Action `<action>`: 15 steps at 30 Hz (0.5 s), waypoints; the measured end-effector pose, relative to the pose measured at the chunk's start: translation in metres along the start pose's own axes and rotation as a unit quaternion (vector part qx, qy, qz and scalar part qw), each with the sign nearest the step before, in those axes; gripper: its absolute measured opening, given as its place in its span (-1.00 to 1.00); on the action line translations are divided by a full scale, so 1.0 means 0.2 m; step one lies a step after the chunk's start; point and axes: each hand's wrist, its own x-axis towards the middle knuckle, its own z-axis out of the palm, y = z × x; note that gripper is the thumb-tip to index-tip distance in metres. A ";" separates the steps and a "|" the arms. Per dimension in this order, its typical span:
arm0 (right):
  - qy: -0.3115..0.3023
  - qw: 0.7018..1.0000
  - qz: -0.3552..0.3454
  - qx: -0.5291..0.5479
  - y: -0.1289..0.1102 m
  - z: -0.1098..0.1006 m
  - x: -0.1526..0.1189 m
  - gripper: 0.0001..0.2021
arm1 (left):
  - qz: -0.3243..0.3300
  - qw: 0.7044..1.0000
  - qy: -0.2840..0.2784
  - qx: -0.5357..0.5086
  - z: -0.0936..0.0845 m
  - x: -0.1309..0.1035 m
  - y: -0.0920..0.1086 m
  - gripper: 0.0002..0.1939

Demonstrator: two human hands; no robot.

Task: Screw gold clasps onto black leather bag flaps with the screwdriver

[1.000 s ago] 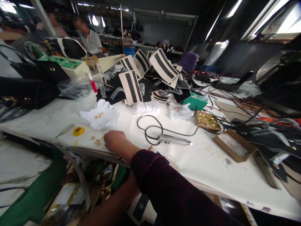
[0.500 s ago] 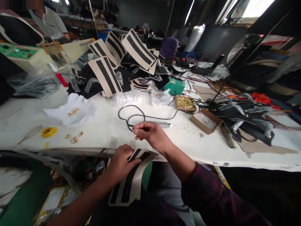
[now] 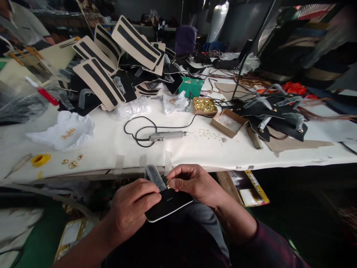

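Observation:
My left hand (image 3: 134,203) is closed on a black leather panel (image 3: 170,209) with a pale edge, held over my lap. A strap piece (image 3: 154,178) wrapped in clear plastic sticks up from it near my left fingertips. My right hand (image 3: 196,182) pinches a small gold-coloured metal fitting (image 3: 168,183) between thumb and forefinger, right at the panel's strap end. Whether the fitting is attached to the panel, I cannot tell. Beyond my hands, a grey electric screwdriver (image 3: 167,136) with a black cord lies on the white table (image 3: 106,149).
Several gold rings (image 3: 73,164) lie beside a yellow tape roll (image 3: 41,160) at the left. Small gold parts fill a cardboard box (image 3: 205,107); an open box (image 3: 229,123) stands nearby. Beige panels with black strips (image 3: 99,83) are piled behind. Black pieces (image 3: 279,115) lie at the right.
The panel has turned from its beige striped side to its black side. My right hand has come down from above the table to the panel. The view has swung right and downward.

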 end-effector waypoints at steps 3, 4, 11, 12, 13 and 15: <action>-0.008 1.000 -0.011 0.012 0.01 -0.02 -0.03 -0.68 | 0.016 1.000 -0.009 0.012 0.01 0.01 0.02 -0.65; -0.014 1.000 -0.015 0.015 0.01 -0.03 -0.04 -0.69 | 0.019 1.000 -0.010 0.014 0.01 0.02 0.02 -0.65; -0.022 0.999 -0.034 -0.022 0.01 -0.05 -0.07 -0.70 | 0.007 1.000 -0.008 -0.002 0.04 0.05 0.04 -0.63; -0.018 0.998 -0.043 -0.037 0.01 -0.05 -0.07 -0.71 | 0.004 1.000 -0.007 -0.002 0.04 0.05 0.04 -0.63; -0.014 0.997 -0.055 -0.056 0.01 -0.05 -0.07 -0.73 | 0.001 1.000 -0.006 -0.002 0.05 0.05 0.04 -0.63; -0.009 0.992 -0.079 -0.101 0.01 -0.05 -0.08 -0.77 | -0.006 1.000 0.000 0.002 0.06 0.05 0.03 -0.64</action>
